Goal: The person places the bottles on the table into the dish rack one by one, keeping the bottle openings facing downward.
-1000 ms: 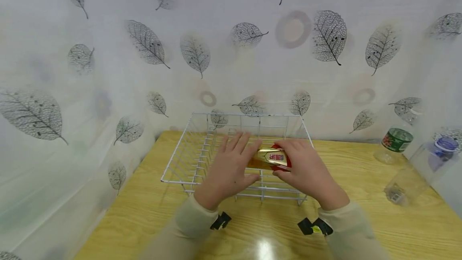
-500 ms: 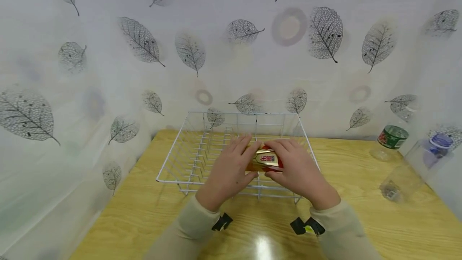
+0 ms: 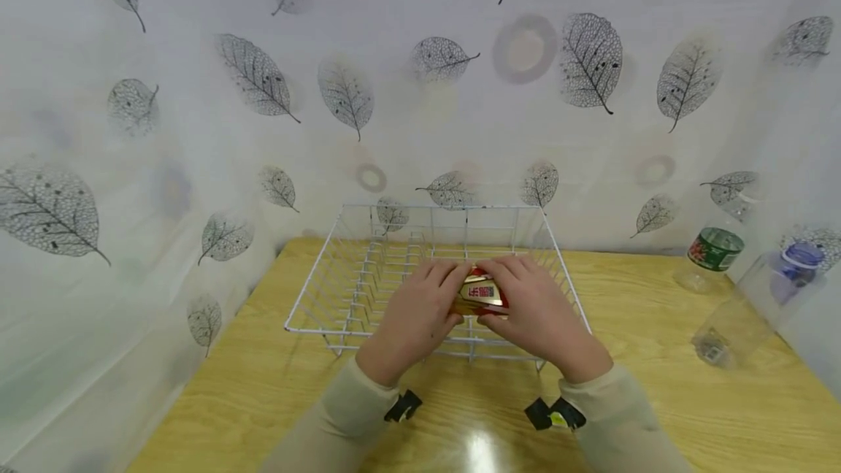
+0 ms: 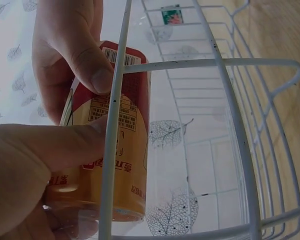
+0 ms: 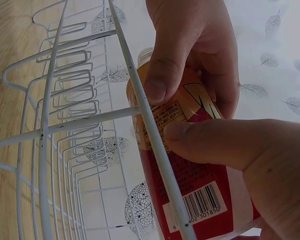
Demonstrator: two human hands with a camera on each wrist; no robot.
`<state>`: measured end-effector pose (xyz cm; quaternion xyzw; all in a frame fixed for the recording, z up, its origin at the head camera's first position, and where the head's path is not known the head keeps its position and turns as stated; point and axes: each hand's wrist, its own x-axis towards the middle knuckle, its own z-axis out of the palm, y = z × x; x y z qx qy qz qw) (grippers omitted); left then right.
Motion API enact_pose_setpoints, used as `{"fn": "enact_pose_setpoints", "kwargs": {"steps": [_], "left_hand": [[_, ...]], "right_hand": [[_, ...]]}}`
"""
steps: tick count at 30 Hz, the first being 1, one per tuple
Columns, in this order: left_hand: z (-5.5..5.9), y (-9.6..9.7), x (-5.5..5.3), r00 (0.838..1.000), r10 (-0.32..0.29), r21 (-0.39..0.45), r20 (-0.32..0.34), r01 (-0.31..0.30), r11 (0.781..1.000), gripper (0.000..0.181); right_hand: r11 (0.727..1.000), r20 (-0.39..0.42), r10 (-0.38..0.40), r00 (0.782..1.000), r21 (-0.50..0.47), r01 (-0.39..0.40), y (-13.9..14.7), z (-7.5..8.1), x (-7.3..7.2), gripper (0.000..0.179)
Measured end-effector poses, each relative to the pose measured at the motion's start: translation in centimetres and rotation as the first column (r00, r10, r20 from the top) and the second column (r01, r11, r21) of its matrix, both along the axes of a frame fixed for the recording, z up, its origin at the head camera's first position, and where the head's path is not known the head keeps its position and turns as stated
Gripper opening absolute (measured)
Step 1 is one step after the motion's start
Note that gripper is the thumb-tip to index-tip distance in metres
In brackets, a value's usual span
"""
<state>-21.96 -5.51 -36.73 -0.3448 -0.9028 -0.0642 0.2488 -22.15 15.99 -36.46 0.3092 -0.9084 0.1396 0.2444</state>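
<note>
A plastic bottle point(image 3: 482, 292) with a red and gold label lies sideways between my two hands, over the front part of a white wire rack point(image 3: 315, 331). My left hand point(image 3: 415, 309) grips its left end and my right hand point(image 3: 537, 306) grips its right end. In the left wrist view the left thumb point(image 4: 65, 147) presses on the bottle's label point(image 4: 132, 172). A pale screw neck point(image 5: 145, 55) shows past the left hand in the right wrist view, where the right thumb point(image 5: 210, 142) lies above a barcode point(image 5: 197, 205).
On the wooden table point(image 3: 631, 400) at the right stand a clear bottle with a green label point(image 3: 716, 248) and a leaning clear bottle with a purple cap point(image 3: 803, 254). A leaf-patterned curtain point(image 3: 407, 122) hangs behind the table and along its left side.
My hands have come closer together along the bottle, mostly through the right hand sliding left. Less of the label shows between them. The view has shifted slightly; the rack stays put.
</note>
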Motion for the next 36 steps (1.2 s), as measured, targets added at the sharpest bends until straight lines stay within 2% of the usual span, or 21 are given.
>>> {"fn": "enact_pose_setpoints", "kwargs": {"steps": [8, 14, 22, 30, 33, 36], "left_hand": [[-0.1, -0.2, 0.0, 1.0, 0.0, -0.007, 0.025, 0.0, 1.0, 0.076], [-0.3, -0.2, 0.2, 0.999, 0.015, -0.024, 0.028, -0.014, 1.0, 0.075], [-0.3, -0.2, 0.1, 0.999, 0.004, 0.002, 0.054, -0.004, 1.0, 0.076], [-0.1, -0.4, -0.4, 0.995, 0.015, 0.028, 0.099, -0.018, 0.999, 0.077], [-0.1, -0.6, -0.5, 0.993, 0.013, 0.055, 0.121, -0.019, 0.998, 0.079], [0.0, -0.7, -0.6, 0.99, 0.002, 0.086, 0.141, -0.015, 0.996, 0.08]], "right_hand": [[1.0, -0.001, 0.018, 1.0, -0.002, -0.018, 0.0, -0.3, 0.0, 0.076], [1.0, 0.029, -0.002, 1.0, 0.012, 0.002, -0.1, -0.5, 0.0, 0.078], [1.0, 0.051, 0.005, 0.999, 0.005, -0.005, 0.2, -0.3, 0.0, 0.079], [0.989, 0.133, 0.044, 0.99, -0.145, -0.024, 1.0, 0.3, 0.0, 0.078], [0.974, 0.184, 0.071, 0.98, -0.225, -0.029, 1.4, 0.5, 0.1, 0.078], [0.948, 0.239, 0.107, 0.965, -0.318, -0.027, 1.9, 0.6, 0.1, 0.079]]}}
